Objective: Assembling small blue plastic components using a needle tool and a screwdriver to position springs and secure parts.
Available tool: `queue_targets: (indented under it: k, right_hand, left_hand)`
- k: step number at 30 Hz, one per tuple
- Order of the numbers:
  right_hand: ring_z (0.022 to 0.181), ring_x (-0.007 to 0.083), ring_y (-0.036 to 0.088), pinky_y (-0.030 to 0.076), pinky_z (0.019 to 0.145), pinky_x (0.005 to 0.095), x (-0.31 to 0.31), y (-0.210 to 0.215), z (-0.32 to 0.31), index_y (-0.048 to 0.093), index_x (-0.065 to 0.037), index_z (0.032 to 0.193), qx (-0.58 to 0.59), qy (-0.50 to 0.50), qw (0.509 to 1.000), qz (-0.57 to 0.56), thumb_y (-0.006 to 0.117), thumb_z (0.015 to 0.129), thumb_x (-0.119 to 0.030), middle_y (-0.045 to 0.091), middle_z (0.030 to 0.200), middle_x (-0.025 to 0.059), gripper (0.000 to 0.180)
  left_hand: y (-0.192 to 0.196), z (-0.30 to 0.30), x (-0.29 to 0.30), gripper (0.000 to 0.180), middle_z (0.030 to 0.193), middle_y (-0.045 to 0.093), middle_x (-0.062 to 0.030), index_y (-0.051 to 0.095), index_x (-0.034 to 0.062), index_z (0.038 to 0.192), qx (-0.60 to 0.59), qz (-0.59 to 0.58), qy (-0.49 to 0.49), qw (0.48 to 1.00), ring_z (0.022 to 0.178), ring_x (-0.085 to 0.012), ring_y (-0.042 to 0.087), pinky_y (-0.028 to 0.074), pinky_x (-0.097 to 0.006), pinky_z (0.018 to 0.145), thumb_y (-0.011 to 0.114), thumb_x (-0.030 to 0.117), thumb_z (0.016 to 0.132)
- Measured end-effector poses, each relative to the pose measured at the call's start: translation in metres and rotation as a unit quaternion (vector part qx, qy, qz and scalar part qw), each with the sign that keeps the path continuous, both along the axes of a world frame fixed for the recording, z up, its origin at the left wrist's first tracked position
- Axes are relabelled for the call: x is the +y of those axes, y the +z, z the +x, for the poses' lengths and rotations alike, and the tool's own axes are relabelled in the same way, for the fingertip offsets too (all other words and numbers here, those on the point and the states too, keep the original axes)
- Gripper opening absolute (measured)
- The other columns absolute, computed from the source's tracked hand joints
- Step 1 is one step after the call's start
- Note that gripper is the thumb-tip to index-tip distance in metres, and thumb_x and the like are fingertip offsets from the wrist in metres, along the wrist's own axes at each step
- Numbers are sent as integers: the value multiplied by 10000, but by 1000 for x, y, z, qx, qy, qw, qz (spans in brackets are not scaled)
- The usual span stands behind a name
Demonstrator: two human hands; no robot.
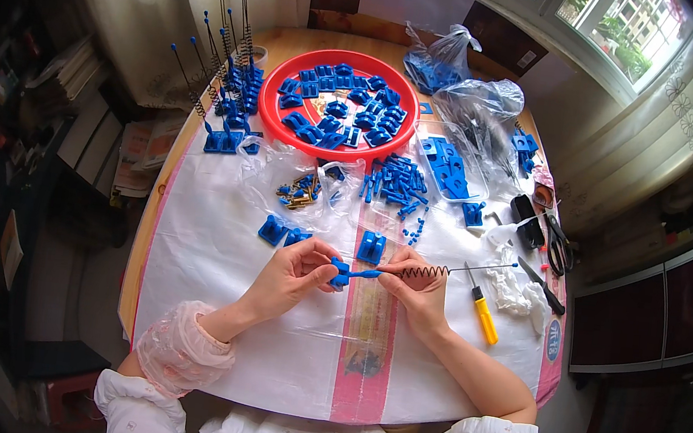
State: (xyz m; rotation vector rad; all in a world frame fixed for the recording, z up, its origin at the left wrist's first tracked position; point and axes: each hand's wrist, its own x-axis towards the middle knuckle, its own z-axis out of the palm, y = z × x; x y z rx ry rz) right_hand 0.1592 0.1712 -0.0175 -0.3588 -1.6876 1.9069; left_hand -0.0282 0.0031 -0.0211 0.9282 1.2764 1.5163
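Between the fingertips of my left hand [286, 278] is a small blue plastic base [339, 279]. My right hand [421, 300] pinches a slim blue plastic stem [366, 274], whose left end meets the base. From the right fingers a black coil spring [427, 271] runs out to the right, ending in a straight wire with a small blue tip [515, 265]. Whether stem and base are joined I cannot tell, as fingers cover part of them. Just beyond my hands stands another blue base [372, 247], with two more blue pieces [273, 229] to its left.
A red round tray [267, 101] holds many blue bases. Finished-looking spring pieces [223, 141] stand at the far left. Blue stems [397, 181] lie in a pile beside a clear tub [476, 193]. On the right are a yellow-handled screwdriver [484, 319], a knife [553, 300] and scissors [561, 249].
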Motion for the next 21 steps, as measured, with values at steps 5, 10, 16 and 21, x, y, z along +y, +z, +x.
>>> queue_targets:
  k: [5, 10, 16, 21]
  right_hand:
    - [883, 96, 589, 469, 735, 237, 1, -1, 2, 792, 8, 1004, -6, 6, 1000, -18, 774, 883, 56, 621, 993, 32, 132]
    - [819, 86, 586, 452, 674, 229, 0, 0, 0, 788, 8, 998, 1, -1, 1000, 2, 751, 904, 42, 615, 964, 22, 107]
    - [855, 83, 609, 473, 737, 236, 1, 0, -1, 790, -7, 982, 3, -18, 999, -41, 753, 900, 45, 636, 981, 14, 104]
    - [861, 94, 623, 489, 742, 241, 2, 0, 0, 798, 0, 992, 5, -18, 999, -49, 758, 897, 57, 651, 970, 21, 118]
  left_hand:
    - [-1, 0, -1, 383, 1019, 732, -71, 619, 22, 1222, -15, -13, -15, 1000, 930, -153, 750, 627, -280, 801, 650, 359, 1043]
    - [3, 0, -2, 435, 1024, 727, -73, 598, 23, 1250, -27, -19, -30, 999, 900, -162, 755, 621, -278, 785, 612, 412, 1057]
    - [5, 2, -2, 432, 1046, 716, -77, 546, 29, 1311, 18, 24, -28, 999, 970, -166, 732, 598, -306, 866, 683, 329, 1031]
    - [6, 6, -1, 380, 1061, 718, -79, 551, 33, 1299, 25, 5, -13, 1000, 978, -150, 716, 581, -307, 893, 741, 144, 990]
